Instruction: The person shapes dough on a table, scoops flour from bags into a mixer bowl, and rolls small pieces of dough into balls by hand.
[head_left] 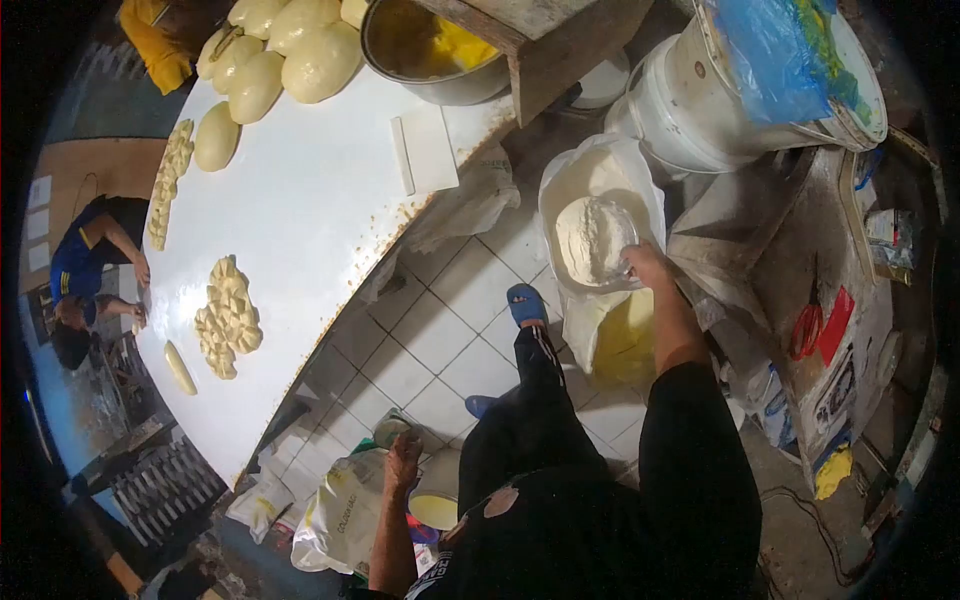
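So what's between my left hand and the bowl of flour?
In the head view, white floor tiles, a blue sandal and the edge of the white sack lie between your left hand and the bowl of flour.

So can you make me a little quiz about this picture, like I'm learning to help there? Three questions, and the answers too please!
1. Which hand grips the bowl of white powder? A) left B) right C) both
2. True or false: the red scissors lie on the white table.
3. Fill the gap: the slippers on the tiled floor are ____.

Key:
1. B, the right hand.
2. False: the red scissors are well away from the white table.
3. Blue.
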